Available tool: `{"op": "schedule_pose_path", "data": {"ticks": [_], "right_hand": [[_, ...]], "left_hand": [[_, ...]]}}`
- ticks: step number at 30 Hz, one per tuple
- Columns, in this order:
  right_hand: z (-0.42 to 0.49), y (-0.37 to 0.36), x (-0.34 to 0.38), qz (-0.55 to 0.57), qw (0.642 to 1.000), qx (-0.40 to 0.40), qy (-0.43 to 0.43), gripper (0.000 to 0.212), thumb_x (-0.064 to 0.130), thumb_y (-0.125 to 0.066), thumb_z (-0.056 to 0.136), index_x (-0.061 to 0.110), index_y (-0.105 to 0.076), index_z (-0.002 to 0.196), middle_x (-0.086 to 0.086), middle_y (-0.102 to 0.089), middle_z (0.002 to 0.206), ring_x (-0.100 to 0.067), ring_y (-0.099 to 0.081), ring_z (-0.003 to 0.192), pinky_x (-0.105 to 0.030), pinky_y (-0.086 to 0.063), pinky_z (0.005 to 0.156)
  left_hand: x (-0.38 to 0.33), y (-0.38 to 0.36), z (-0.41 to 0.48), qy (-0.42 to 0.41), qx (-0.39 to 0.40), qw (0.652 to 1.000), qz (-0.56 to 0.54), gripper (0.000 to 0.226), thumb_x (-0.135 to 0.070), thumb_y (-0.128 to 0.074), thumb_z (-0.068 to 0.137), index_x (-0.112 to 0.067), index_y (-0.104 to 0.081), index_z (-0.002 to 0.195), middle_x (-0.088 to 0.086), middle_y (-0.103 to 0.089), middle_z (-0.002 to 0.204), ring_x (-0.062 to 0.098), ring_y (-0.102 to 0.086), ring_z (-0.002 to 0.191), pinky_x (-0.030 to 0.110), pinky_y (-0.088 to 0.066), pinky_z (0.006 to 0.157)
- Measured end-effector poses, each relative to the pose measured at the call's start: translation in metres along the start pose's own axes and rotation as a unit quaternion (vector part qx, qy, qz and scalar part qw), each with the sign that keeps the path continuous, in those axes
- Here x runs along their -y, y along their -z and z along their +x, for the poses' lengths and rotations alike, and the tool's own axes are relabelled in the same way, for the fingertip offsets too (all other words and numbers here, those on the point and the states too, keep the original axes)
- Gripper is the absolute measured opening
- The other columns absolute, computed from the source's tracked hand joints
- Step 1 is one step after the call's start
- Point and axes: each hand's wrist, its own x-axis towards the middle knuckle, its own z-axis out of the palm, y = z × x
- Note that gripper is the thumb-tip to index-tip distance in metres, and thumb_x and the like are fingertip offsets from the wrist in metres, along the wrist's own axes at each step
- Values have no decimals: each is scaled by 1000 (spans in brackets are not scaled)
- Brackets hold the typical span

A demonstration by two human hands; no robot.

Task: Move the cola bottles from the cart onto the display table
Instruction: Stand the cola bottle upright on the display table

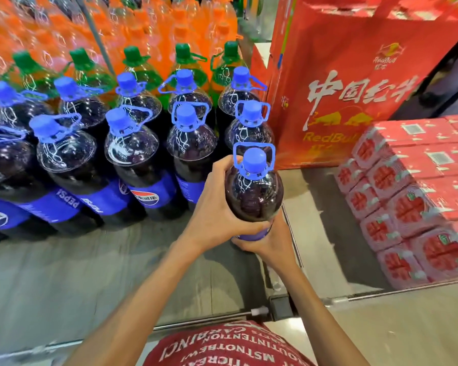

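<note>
Two rows of cola bottles (pixel 66 154) fill the left and middle of the table (pixel 64 273). They stand upright and shoulder to shoulder, each full of dark drink, with a blue cap and a blue carry loop. Behind them is a row of green-capped bottles (pixel 132 64), and farther back a mass of orange bottles (pixel 154 27). In front of the cola rows the grey tabletop lies bare up to its near edge, where a metal rail (pixel 209 319) runs across.

Right of centre, the left hand (pixel 217 207) grips the held bottle (pixel 254 191) at its shoulder, fingers curled round its left side. The right hand (pixel 265 240) grips it lower, at the blue label, fingers curled round from the near side. This bottle is upright, full and capped. It sits at the table's right front, directly before the right-hand column and just beside that column's nearest bottle. Both hands hide its base, so I cannot tell whether it rests on the tabletop.

Right of the table's edge runs a strip of pale floor (pixel 317 228). A big red bag (pixel 354 88) printed RedBull stands just beside the right-hand column; its inside does not show. Farthest right, red packs (pixel 421 207) wrapped in film are stacked low, close together.
</note>
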Motion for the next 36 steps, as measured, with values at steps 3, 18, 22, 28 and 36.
{"op": "schedule_pose_path", "data": {"ticks": [3, 18, 22, 28, 36], "right_hand": [[3, 2, -2, -10, 1000, 8, 2, 96, 30, -101, 52, 27, -50, 134, 15, -66, 124, -6, -63, 117, -42, -55, 95], [6, 5, -15, 2, 1000, 30, -8, 94, 33, -102, 54, 16, -56, 134, 14, -66, 125, -1, -61, 119, -23, -52, 96], [5, 4, -14, 11, 999, 31, -11, 98, 32, -101, 56, 16, -51, 139, 14, -64, 127, -4, -60, 121, -30, -53, 99], [-2, 3, -11, 20, 999, 19, -37, 94, 30, -101, 56, 16, -53, 135, 12, -66, 125, -7, -63, 118, -38, -54, 98], [-14, 1, -1, 21, 999, -4, -45, 95, 19, -100, 58, 18, -50, 139, 11, -64, 129, -7, -60, 122, -31, -52, 102]], "left_hand": [[-1, -3, 1, -2, -4, 1000, 2, 116, -25, -99, 48, -48, -29, 138, -9, -49, 140, 20, -48, 134, 39, -43, 111], [4, -13, 7, -46, 0, 998, 42, 115, -21, -101, 46, -37, -33, 137, 3, -41, 137, 29, -48, 131, 49, -44, 107], [7, -12, 7, -43, 4, 998, 43, 115, -31, -99, 46, -30, -33, 140, 2, -42, 137, 29, -47, 130, 48, -44, 106], [9, -10, 8, -64, 14, 996, 53, 115, -37, -99, 47, -25, -33, 140, 5, -40, 139, 27, -45, 134, 48, -42, 109], [13, -3, 7, -93, 48, 993, 63, 120, -49, -95, 51, -23, -27, 146, -2, -34, 143, 20, -39, 139, 38, -36, 117]]}}
